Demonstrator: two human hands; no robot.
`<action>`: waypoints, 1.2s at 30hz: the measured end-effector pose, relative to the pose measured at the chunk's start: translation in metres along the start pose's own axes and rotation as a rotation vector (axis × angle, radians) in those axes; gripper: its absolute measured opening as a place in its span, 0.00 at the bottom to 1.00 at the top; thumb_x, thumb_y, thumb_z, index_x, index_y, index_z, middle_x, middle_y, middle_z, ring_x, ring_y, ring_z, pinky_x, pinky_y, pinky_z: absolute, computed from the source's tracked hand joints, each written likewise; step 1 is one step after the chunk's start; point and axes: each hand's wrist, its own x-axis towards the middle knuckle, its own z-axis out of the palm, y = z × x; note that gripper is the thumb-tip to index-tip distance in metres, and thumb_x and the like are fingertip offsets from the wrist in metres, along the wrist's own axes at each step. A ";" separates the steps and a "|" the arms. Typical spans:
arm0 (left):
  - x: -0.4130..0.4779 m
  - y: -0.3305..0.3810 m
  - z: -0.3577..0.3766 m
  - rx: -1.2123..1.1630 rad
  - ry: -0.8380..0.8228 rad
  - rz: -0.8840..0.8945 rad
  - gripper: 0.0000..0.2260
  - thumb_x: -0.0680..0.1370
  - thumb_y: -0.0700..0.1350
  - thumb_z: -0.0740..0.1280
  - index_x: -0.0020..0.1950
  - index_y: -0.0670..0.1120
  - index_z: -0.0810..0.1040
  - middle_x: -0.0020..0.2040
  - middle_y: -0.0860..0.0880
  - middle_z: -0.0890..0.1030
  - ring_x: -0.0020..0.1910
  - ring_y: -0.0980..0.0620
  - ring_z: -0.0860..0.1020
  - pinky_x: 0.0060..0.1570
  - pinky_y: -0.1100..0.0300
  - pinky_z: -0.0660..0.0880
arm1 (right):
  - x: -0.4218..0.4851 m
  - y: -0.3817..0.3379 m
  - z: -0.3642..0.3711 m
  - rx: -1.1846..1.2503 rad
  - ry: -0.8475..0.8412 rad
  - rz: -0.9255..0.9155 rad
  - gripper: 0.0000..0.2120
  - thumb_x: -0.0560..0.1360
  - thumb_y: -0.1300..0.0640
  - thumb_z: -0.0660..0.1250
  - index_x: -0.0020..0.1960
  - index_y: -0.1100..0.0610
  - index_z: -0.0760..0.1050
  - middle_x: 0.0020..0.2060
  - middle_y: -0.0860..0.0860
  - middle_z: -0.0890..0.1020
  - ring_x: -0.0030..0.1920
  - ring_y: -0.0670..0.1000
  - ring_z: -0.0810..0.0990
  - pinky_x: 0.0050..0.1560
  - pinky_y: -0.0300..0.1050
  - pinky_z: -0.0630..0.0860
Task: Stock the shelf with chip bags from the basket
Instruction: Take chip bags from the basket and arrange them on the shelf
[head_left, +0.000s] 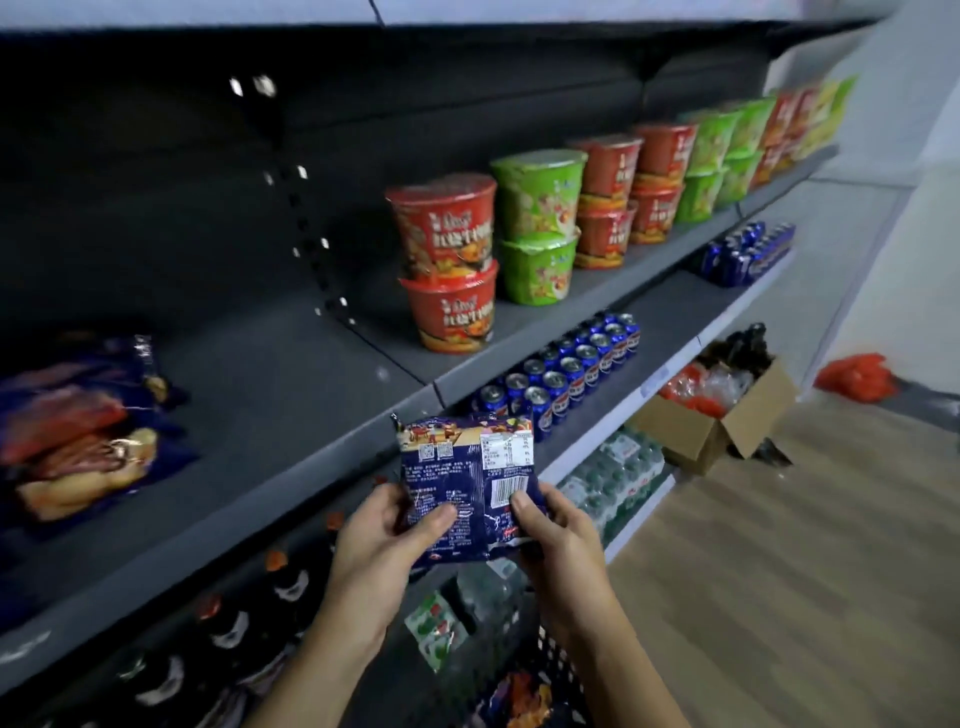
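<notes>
Nearest, straight below the held chip bag, the dark mesh basket, with at least one more orange-printed pack inside, too blurred to read. Just above that, both hands on the bag's lower half: left hand with its grip closed round the left edge, thumb across the printed back; right hand likewise pinching the right edge, thumb beside the barcode. Bag itself upright, back panel toward the camera, clear of the basket and in front of the lip of the grey shelf — not yet on it. Up and left of the bag, a bare stretch of shelf board, then a loose pile of stocked chip bags at the far left. Up and right of the bag, stacked noodle cups; right of it, one tier down, blue cans. Risks, by judgement only: set down as held, wrong face to the aisle; stood on a puffy base with nothing to lean on, likely to topple or slide off the lip; pushed hard into the pile, apt to knock the slumped packs askew — or, squeezed too tightly, crushed contents.
</notes>
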 end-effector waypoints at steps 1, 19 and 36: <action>0.000 0.012 -0.010 -0.004 0.024 0.030 0.16 0.71 0.39 0.74 0.58 0.43 0.79 0.51 0.47 0.86 0.50 0.47 0.85 0.47 0.58 0.80 | 0.003 -0.006 0.015 -0.009 -0.035 -0.009 0.12 0.79 0.61 0.66 0.61 0.63 0.79 0.54 0.62 0.86 0.52 0.60 0.85 0.51 0.50 0.83; -0.043 0.123 -0.207 -0.079 0.481 0.235 0.14 0.76 0.41 0.71 0.61 0.50 0.79 0.56 0.53 0.85 0.58 0.52 0.81 0.52 0.58 0.74 | 0.006 -0.007 0.273 0.018 -0.480 0.057 0.09 0.78 0.62 0.67 0.55 0.62 0.83 0.53 0.62 0.85 0.49 0.56 0.84 0.54 0.55 0.78; -0.030 0.116 -0.217 0.285 0.713 0.458 0.09 0.77 0.46 0.72 0.55 0.55 0.79 0.49 0.56 0.82 0.51 0.62 0.80 0.47 0.69 0.75 | -0.013 0.015 0.309 -0.267 -0.439 -0.314 0.12 0.81 0.61 0.66 0.62 0.49 0.76 0.54 0.46 0.85 0.56 0.49 0.83 0.61 0.53 0.79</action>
